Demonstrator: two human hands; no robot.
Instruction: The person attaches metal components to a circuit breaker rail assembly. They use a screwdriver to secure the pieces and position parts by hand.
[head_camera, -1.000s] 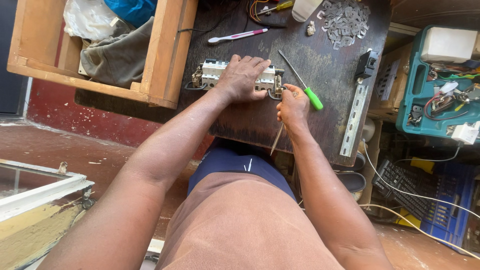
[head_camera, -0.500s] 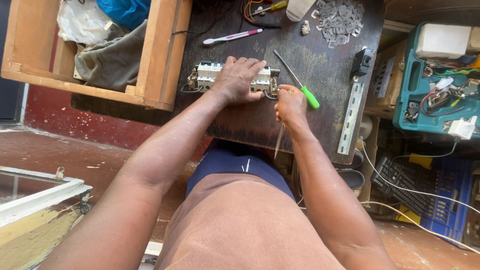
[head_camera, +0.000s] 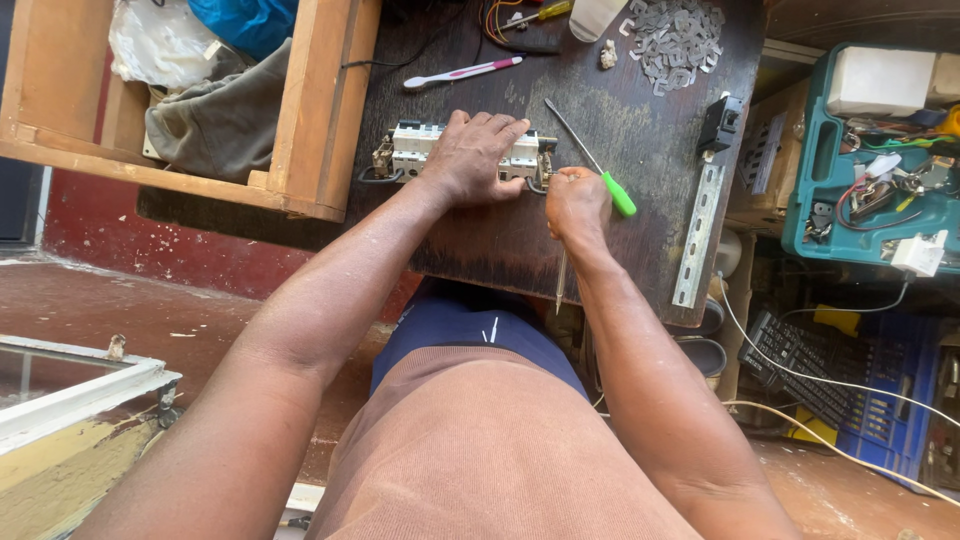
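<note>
A row of white circuit breakers (head_camera: 412, 150) lies on a dark wooden board (head_camera: 620, 250). My left hand (head_camera: 472, 157) presses flat on top of the row and covers its middle. My right hand (head_camera: 575, 205) is closed around a thin clear-handled tool (head_camera: 560, 282). The tool's handle sticks out below the fist, and the fist sits against the right end of the breakers. A green-handled screwdriver (head_camera: 603, 168) lies on the board just beyond my right hand and touches neither hand.
On the left stands a wooden crate (head_camera: 320, 110) holding cloth and plastic bags. The board also carries a pink toothbrush (head_camera: 462, 72), grey clips (head_camera: 682, 40), a black switch (head_camera: 720, 123) and a metal rail (head_camera: 697, 235). To the right are a teal toolbox (head_camera: 815, 160) and a white cable (head_camera: 830, 385).
Both hands stay on the breakers. My right fist has shifted slightly closer to the row's right end.
</note>
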